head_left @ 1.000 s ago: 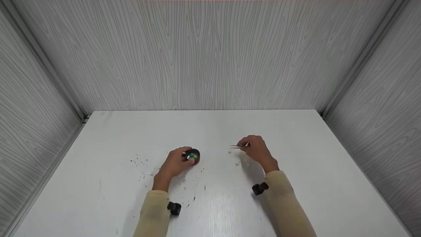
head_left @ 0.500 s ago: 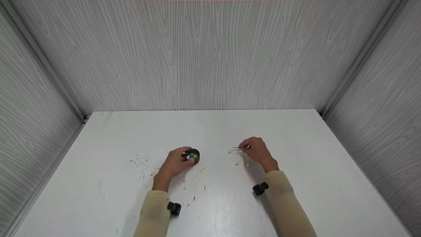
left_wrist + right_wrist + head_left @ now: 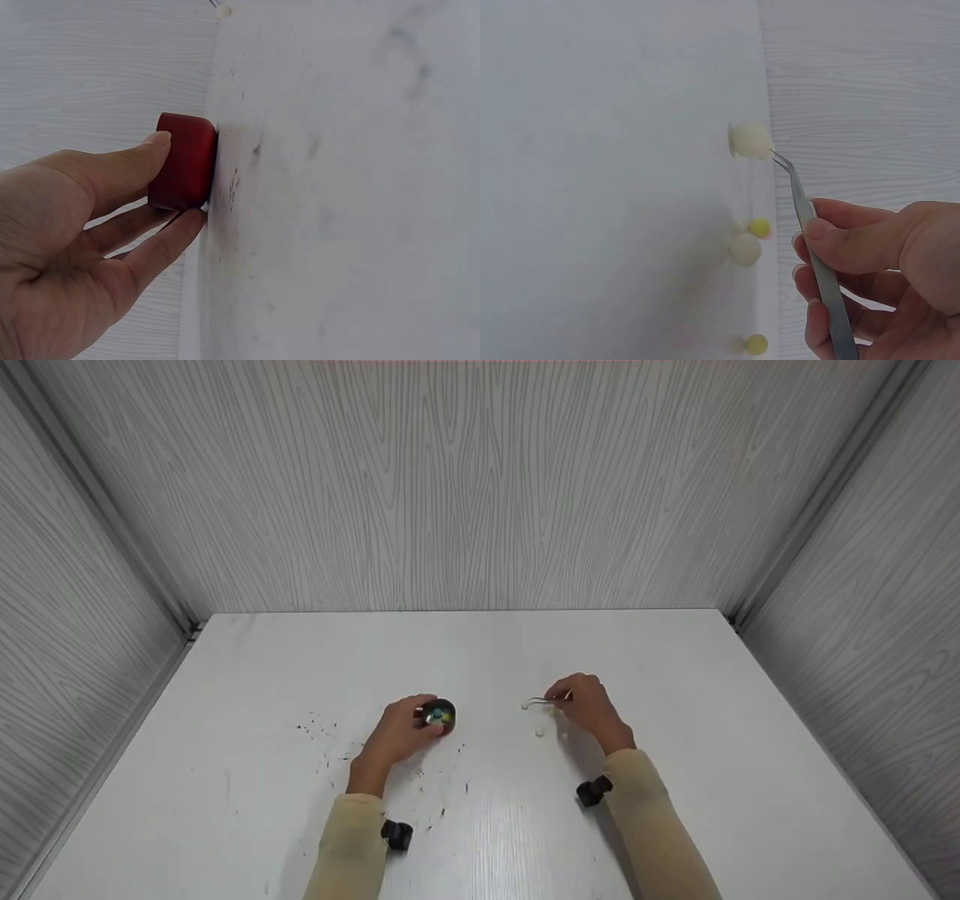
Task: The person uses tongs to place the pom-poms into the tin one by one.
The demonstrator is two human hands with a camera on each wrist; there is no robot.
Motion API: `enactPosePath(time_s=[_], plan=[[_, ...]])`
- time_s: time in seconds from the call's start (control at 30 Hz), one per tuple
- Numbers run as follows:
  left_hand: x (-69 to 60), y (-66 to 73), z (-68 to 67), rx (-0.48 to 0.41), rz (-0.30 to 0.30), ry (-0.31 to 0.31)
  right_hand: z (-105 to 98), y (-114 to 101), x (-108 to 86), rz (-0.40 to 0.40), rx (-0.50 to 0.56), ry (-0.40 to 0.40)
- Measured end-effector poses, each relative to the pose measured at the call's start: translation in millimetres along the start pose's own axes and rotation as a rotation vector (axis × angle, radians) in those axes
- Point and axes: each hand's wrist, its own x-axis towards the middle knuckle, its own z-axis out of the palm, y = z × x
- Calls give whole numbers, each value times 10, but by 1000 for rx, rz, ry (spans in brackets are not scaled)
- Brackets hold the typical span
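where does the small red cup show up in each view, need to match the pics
Head: the small red cup is just left of centre, below mid-height, held in the left hand.
Left wrist: left of centre, near mid-height, in the same hand.
Right wrist: not in this picture.
Shared landmark: the white tabletop, in all three views.

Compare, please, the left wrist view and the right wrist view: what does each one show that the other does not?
Only left wrist: the left hand holding the red cup, and dark specks. Only right wrist: the right hand gripping the handle of the bent-tip tweezers, and two yellow balls. Both: the white tabletop, wood-grain panel, at least one white ball.
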Motion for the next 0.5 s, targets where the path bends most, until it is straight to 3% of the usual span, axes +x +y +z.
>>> enactPosePath(time_s=[0.3,0.5], plan=[[6,-7,4,16,17,2,-24,-14,-17,-39,-8,39],[3,12,-12,15,-6,-4,-35,-90,-5,-34,-2,39]])
